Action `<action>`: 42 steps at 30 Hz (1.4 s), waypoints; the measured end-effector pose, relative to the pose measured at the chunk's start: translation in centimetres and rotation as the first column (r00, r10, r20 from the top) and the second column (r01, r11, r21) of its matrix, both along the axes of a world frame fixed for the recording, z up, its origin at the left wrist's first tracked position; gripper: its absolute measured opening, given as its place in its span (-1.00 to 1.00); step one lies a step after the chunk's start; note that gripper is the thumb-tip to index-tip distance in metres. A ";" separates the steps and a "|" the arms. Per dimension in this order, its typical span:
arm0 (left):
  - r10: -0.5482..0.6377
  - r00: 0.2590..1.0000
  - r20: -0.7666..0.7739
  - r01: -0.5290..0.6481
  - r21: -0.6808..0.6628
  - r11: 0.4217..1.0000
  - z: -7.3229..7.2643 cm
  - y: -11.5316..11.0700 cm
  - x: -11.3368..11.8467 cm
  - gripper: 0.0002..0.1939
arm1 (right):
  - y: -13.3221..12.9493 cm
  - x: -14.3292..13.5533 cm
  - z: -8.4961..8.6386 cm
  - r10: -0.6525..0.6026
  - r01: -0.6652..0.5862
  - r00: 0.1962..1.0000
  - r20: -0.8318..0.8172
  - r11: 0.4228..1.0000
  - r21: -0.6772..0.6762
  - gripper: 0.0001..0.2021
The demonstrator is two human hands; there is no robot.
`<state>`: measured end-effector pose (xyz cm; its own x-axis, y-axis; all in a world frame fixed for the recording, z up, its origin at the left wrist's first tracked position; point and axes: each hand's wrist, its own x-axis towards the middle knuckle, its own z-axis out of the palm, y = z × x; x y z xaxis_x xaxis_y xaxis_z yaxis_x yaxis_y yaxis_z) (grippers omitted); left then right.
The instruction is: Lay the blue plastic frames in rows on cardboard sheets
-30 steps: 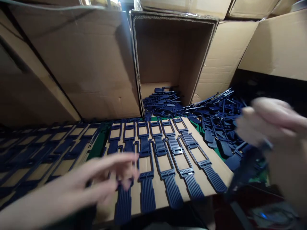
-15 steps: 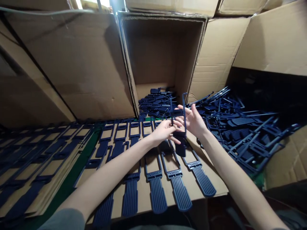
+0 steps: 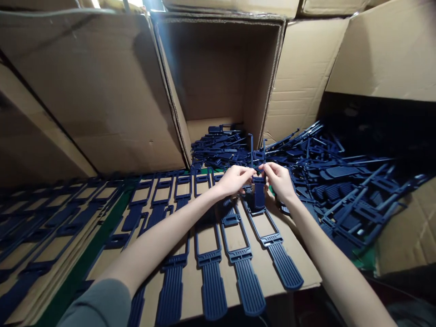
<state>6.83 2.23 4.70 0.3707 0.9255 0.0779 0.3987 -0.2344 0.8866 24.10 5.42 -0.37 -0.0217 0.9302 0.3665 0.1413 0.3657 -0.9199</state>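
Between my two hands a dark blue plastic frame part (image 3: 259, 193) is held upright, its two thin prongs pointing up and its flat tab hanging down. My left hand (image 3: 235, 180) pinches its left side, and my right hand (image 3: 277, 179) pinches its right side. Some fingertips are hidden behind the part. Beneath it, similar parts with open rectangular frames and ribbed tabs lie in rows on a cardboard sheet (image 3: 235, 286); the nearest one is a ribbed part (image 3: 284, 265) at the sheet's right edge.
A loose heap of blue parts (image 3: 340, 181) lies to the right, and a smaller pile (image 3: 220, 147) spills from an open cardboard box (image 3: 211, 72) ahead. More parts lie on stacked cardboard (image 3: 68, 272) at left. A green surface (image 3: 90, 245) shows between the sheets.
My right hand has gone from spread fingers to a pinch on the part. The part has turned, with both prongs now standing up. The view has shifted slightly.
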 end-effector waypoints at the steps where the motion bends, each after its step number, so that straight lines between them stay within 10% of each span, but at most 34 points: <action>1: 0.017 0.991 -0.133 0.004 0.158 0.987 -0.2 0.0 -0.3 -0.68 | 0.2 0.3 -0.1 -0.035 0.034 0.999 -0.010 0.999 -0.021 -0.59; 5: 0.084 0.849 -0.522 0.203 0.468 0.860 -1.8 -0.3 -1.1 -0.60 | 1.3 1.7 -0.5 -0.177 0.182 0.966 0.189 0.983 -0.012 -0.56; 11: -0.030 0.707 -0.707 0.372 0.334 0.866 -4.7 -0.7 -1.5 -0.38 | 2.3 3.1 -1.3 -0.236 0.261 0.819 0.524 0.965 0.026 -0.66; 21: -0.111 0.618 -0.778 0.452 0.237 0.860 -3.4 -1.3 -1.9 -0.38 | 2.4 2.8 -1.9 -0.227 0.296 0.705 0.672 0.955 0.013 -0.71; 35: 0.003 0.642 -0.766 0.413 0.349 0.841 -3.9 -1.8 -1.6 -0.51 | 2.2 1.8 -2.1 -0.223 0.283 0.700 0.679 0.959 0.023 -0.70; 42: -0.011 0.677 -0.736 0.356 0.315 0.880 -4.9 -1.3 -1.6 -0.26 | 2.3 2.2 -2.3 -0.208 0.285 0.661 0.721 0.958 0.015 -0.71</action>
<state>5.18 0.90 -0.19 0.6308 0.7731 0.0656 0.7573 -0.6319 0.1648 26.34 7.70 -2.63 -0.0037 0.9676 0.2523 0.8360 0.1414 -0.5301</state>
